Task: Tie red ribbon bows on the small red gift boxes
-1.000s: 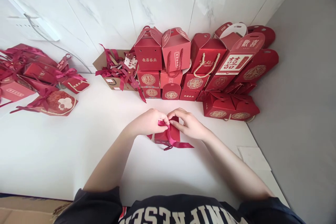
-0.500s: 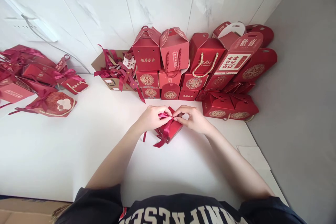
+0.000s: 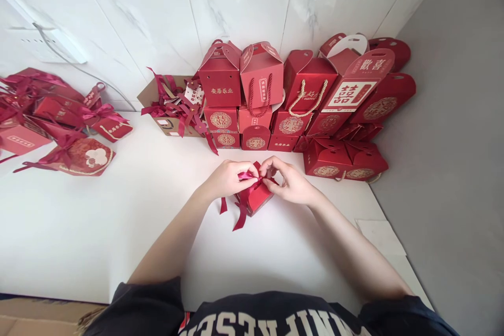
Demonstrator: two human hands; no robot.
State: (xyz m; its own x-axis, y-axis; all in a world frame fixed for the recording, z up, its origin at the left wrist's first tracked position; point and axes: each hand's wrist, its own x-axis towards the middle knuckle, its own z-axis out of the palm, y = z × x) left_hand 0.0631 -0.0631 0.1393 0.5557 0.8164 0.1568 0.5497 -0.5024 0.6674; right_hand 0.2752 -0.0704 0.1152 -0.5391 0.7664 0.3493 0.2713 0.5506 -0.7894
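Item: one small red box (image 3: 258,198), plain-faced, standing mid-table on the white table (image 3: 98,220). It is tied with one magenta ribbon (image 3: 241,209), two tails hanging at its left. Left hand (image 3: 228,178) and right hand (image 3: 289,182) both have fingertips pinched closed on the ribbon atop the box. Behind are stacked red gift boxes (image 3: 291,125), perhaps fifteen. One box (image 3: 221,81) reads 安居乐业; one bag (image 3: 352,92) is labelled 囍.

Gift-packing workroom: stacked red gift boxes (image 3: 275,100)

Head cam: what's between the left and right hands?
In the head view, a magenta ribbon being tied atop a small red gift box. The left hand and right hand both pinch it.
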